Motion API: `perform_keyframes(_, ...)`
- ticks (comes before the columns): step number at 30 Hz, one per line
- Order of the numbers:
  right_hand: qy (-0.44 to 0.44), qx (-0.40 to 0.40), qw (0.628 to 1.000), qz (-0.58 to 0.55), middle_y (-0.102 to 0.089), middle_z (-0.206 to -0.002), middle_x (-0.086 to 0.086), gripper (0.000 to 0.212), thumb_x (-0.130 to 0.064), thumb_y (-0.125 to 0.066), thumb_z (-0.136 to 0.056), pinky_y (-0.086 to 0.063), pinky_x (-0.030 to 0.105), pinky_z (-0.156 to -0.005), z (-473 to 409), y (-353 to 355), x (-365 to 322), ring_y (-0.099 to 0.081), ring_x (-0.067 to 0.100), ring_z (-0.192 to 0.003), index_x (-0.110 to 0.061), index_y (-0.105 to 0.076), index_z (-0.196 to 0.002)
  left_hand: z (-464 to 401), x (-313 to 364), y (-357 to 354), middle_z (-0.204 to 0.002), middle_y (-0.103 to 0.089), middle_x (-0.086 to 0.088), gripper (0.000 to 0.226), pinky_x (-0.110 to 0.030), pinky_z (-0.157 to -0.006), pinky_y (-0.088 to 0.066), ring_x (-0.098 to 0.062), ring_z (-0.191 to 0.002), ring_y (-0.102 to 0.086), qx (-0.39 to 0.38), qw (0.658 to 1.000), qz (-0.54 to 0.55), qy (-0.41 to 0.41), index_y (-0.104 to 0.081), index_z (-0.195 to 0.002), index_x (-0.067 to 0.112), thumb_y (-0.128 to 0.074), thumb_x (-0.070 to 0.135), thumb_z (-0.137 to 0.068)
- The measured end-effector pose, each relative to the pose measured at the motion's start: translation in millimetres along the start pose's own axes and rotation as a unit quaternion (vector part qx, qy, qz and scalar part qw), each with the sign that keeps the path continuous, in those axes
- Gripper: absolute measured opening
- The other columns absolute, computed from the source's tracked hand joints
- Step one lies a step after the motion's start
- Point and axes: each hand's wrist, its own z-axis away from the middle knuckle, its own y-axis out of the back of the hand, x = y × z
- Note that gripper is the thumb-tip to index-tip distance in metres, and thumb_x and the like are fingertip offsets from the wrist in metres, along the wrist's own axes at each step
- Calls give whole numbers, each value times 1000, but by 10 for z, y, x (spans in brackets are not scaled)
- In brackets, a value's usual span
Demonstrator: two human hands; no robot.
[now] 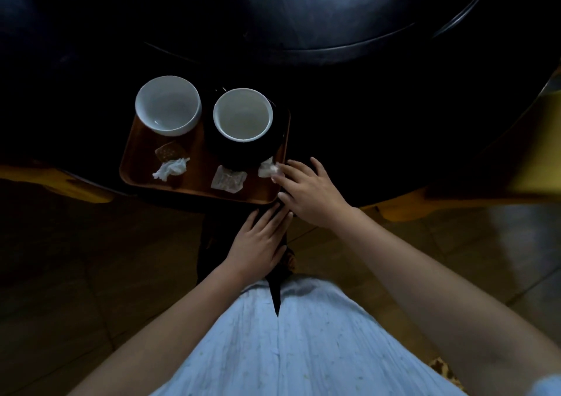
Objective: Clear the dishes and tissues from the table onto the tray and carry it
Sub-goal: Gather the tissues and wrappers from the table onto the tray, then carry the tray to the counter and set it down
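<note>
A dark round table (379, 128) carries a brown tray (194, 183) at its near edge — the tray's front rim sits at that edge. Nothing else shows clearly on the dim tabletop. A raised dark disc (318, 10) sits at the table's middle — its rim catches light.

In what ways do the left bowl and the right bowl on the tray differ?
The left bowl stands straight on the tray at its far left corner; the right bowl sits on a dark dish. The left bowl looks bluish white inside; the right bowl looks warmer, greyish cream. Both are round, white, upright and look nearly empty.
</note>
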Motion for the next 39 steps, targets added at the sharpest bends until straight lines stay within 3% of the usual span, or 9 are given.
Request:
perform_keyframes(3, -64, 97, 988, -99, -55, -132, 8, 38, -31, -41, -94, -35, 46, -106, 83, 30, -60, -47, 26, -125, -13, -53, -126, 60, -42, 134, -146, -40, -9, 58, -42, -105, -34, -23, -137, -31, 13, 999, 39, -5, -38, -139, 12, -34, 41, -90)
perform_keyframes(6, -117, 138, 973, -145, -61, -119, 11, 33, -26, -44, -95, -49, 38, -89, 137, 43, -148, -56, 25, -110, -9, -58, -119, 251, -226, 318, -134, -54, -11, 47, -38, -98, -43, -26, -127, -47, 75, 993, 88, -27, -51, -131, 8, -41, 32, -91)
perform_keyframes(9, -161, 147, 962, -165, -61, -115, 9, 32, -25, -46, -95, -51, 33, -80, 126, 63, -260, -58, 23, -104, -8, -58, -118, 467, -562, 528, -120, -63, -11, 42, -33, -90, -43, -25, -111, -58, 134, 987, 87, 6, -57, -123, 7, -44, 27, -89)
perform_keyframes(13, -247, 142, 939, -191, -57, -121, 11, 36, -25, -47, -94, -51, 32, -79, -11, 93, -406, -57, 24, -107, -8, -52, -126, 627, -1201, 681, -118, -61, -13, 44, -38, -86, -43, -27, -108, -57, 161, 973, 81, 147, -55, -123, 5, -42, 29, -88)
perform_keyframes(21, -409, 116, 878, -220, -46, -134, 15, 46, -26, -46, -94, -47, 37, -83, -423, 178, -536, -52, 30, -113, -7, -39, -136, 308, -2278, 868, -131, -44, -22, 59, -50, -91, -41, -36, -119, -43, 83, 942, 74, 318, -33, -139, 7, -53, 30, -88)
perform_keyframes(25, -452, 91, 860, -219, -45, -133, 17, 46, -24, -46, -94, -47, 39, -84, -608, 185, -523, -51, 33, -113, -6, -37, -136, 64, -2518, 922, -131, -41, -19, 62, -49, -84, -44, -36, -118, -40, 25, 935, 100, 340, -27, -141, 12, -51, 33, -87)
perform_keyframes(29, -462, 84, 853, -228, -44, -134, 18, 43, -15, -43, -94, -45, 40, -89, -781, 173, -492, -49, 34, -116, -7, -37, -136, -102, -2645, 988, -124, -45, -19, 52, -47, -77, -46, -35, -112, -46, 13, 916, 164, 366, -38, -134, 10, -54, 24, -86)
perform_keyframes(33, -477, 86, 844, -231, -48, -132, 18, 41, -8, -40, -93, -47, 41, -86, -950, 185, -409, -53, 35, -111, -8, -41, -134, -227, -2852, 1060, -94, -58, -13, 31, -36, -62, -43, -26, -81, -56, 20, 909, 227, 348, -53, -115, 4, -54, 12, -85)
perform_keyframes(39, -486, 64, 849, -196, -60, -110, 21, 31, -1, -52, -86, -49, 39, -72, -1041, 235, -309, -59, 36, -98, -6, -48, -117, -324, -3055, 1120, -72, -60, -10, 18, -40, -66, -52, -28, -71, -62, -12, 909, 258, 327, -58, -97, 2, -58, 2, -79)
